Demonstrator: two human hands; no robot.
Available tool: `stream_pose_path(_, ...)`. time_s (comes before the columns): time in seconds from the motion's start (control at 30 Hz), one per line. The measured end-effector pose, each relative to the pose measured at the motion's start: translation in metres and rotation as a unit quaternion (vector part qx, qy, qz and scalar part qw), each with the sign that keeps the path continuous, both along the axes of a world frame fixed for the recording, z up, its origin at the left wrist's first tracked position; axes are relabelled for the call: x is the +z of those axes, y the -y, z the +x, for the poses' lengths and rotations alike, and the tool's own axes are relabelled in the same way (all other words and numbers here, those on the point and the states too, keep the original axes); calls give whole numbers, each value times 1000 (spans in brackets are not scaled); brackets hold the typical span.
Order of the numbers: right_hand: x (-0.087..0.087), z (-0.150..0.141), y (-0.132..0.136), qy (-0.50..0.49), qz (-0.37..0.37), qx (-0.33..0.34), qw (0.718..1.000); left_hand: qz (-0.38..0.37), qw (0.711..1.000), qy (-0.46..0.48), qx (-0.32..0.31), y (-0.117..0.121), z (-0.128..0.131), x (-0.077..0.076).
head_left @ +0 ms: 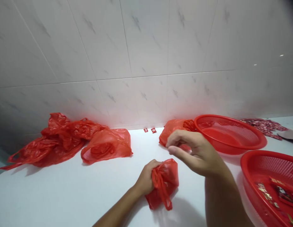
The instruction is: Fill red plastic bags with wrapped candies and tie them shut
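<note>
My left hand [148, 177] is closed around the side of a small red plastic bag [168, 176] on the white table. The bag is filled out, and its gathered handles hang over the front; what is inside does not show. Above and to the right of the bag is my right hand [196, 151], raised off the table. Its fingers are loosely curved, the thumb a little apart from them, with nothing visible in the grip.
Crumpled red bags [63, 138] and a flatter red bag [109, 146] lie at left. Two small red packets [153, 130] lie by the wall. Another red bag [172, 126] touches a red basket [261, 143]; a nearer basket [245, 170] holds packets. Patterned cloth-like material [264, 126] lies behind.
</note>
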State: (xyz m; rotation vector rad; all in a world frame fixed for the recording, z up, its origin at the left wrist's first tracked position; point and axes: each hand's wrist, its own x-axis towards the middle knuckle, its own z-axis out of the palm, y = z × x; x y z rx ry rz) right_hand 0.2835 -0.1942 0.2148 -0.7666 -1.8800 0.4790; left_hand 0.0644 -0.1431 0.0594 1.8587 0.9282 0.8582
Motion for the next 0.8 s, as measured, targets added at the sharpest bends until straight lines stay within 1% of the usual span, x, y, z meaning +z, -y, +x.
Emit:
stream_pose_path(0.03,-4,4,1,-21,-2,-16,1000,10,1000,4,11,1,-4,-7)
stream_pose_path(0.07,-13,7,-1,-35,-8,-32,999,19,1000,8,15,1,-6,-13)
stream_pose_path(0.1,-25,9,-6,-44,-13,-46,998,26,1000,12,13,-1,-8,-18)
stream_pose_path(0.13,-42,9,-13,-41,-17,-58,997,29,999,17,6,-4,-9,-21)
stream_pose_path(0.17,-63,8,-21,-42,-6,-75,996,36,999,23,-4,-7,-8,-24)
stream_pose_path(0.2,-86,6,-29,-31,3,-80,996,44,999,29,-13,-11,-7,-27)
stream_pose_path(0.23,-109,3,-37,1,-2,-73,997,53,998,34,-20,-15,-6,-29)
stream_pose_path(0.3,-152,0,-48,46,-54,-74,995,71,996,35,-30,-21,-3,-31)
stream_pose_path(0.33,-169,-1,-52,62,-96,-67,991,78,996,32,-30,-23,-3,-32)
stream_pose_path(0.37,-182,-1,-56,68,-139,-54,987,81,996,28,-26,-25,-2,-33)
stream_pose_path(0.4,-192,0,-58,60,-174,-41,982,84,996,21,-22,-26,-2,-33)
stream_pose_path(0.47,-201,3,-63,22,-225,-13,974,85,996,8,-23,-26,-3,-33)
stream_pose_path(0.57,-205,8,-67,-35,-259,9,965,80,996,-8,-41,-27,-3,-30)
stream_pose_path(0.8,-209,7,-69,-62,-268,16,961,55,997,-13,-43,-27,-1,-26)
